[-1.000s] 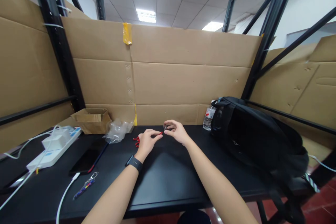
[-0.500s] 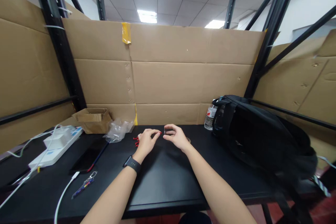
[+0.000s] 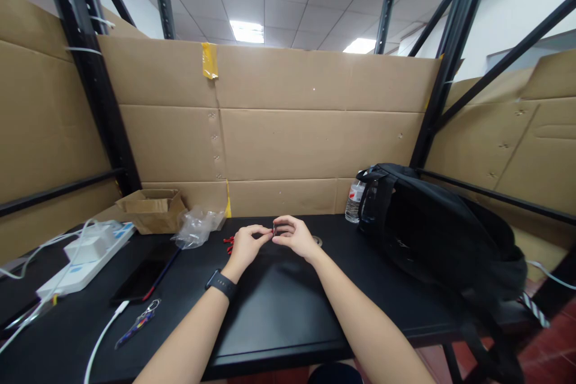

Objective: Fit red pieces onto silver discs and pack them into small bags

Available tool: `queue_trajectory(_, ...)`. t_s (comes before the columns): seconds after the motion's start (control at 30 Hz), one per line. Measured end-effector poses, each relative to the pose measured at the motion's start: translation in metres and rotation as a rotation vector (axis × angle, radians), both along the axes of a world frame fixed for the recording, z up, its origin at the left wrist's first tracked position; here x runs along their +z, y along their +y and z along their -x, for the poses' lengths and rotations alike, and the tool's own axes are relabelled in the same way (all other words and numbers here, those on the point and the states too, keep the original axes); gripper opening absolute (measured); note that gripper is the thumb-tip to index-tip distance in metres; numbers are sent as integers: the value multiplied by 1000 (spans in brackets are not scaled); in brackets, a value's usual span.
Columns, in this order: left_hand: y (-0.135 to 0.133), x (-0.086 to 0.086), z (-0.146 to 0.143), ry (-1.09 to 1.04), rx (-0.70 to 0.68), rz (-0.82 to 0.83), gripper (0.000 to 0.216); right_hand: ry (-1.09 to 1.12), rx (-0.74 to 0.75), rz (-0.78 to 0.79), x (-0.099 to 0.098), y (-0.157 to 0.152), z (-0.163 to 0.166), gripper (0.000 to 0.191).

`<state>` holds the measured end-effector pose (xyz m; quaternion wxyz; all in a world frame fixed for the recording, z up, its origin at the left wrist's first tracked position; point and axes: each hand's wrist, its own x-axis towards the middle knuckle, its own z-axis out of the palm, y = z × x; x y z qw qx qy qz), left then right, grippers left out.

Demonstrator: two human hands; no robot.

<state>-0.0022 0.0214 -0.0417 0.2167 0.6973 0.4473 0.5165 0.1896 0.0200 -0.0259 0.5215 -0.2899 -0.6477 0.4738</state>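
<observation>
My left hand (image 3: pixel 245 246), with a dark watch (image 3: pixel 221 284) on its wrist, is closed in a pinch on a tiny red piece (image 3: pixel 272 231). My right hand (image 3: pixel 294 239) is curled round a small, thin, dark-edged object (image 3: pixel 274 230) between thumb and fingers. The fingertips of both hands meet just above the table, so the two pieces are very close; whether they touch I cannot tell. Partly hidden behind my left hand lie red looped handles (image 3: pixel 229 245). A roll of tape (image 3: pixel 317 240) lies behind my right wrist.
On the black table (image 3: pixel 279 312), a black backpack (image 3: pixel 441 234) and a water bottle (image 3: pixel 354 201) stand right. Left are a cardboard box (image 3: pixel 155 211), a clear plastic bag (image 3: pixel 198 228), a phone (image 3: pixel 144 276), a keychain (image 3: pixel 137 324) and a power strip (image 3: pixel 85 264). Cardboard walls (image 3: pixel 279 144) enclose the back.
My hands have come together, closing the gap between the red piece and the thin object. The whole view has shifted slightly.
</observation>
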Motion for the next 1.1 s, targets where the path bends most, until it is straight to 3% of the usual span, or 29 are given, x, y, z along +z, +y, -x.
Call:
queue_trajectory(0.17,2,0,0,-145,-64,60,23,-12,10,8,0,-1,1,59)
queue_trajectory(0.3,2,0,1,-69,-78,29,21,-1,-8,10,0,0,2,58)
queue_trajectory(0.47,4,-6,1,69,8,-122,14,1,-22,5,-1,1,4,55)
queue_trajectory(0.6,3,-8,-1,113,71,-152,9,4,-30,1,-5,2,5,56)
queue_trajectory(0.83,-13,7,-7,267,199,-161,9,14,-51,10,-8,4,6,45)
queue_trajectory(0.93,-15,11,-5,291,231,-172,8,-41,-58,-59,-5,6,2,36)
queue_trajectory(1.1,-16,12,-4,317,192,-175,9,-302,-197,-226,-4,9,-4,23)
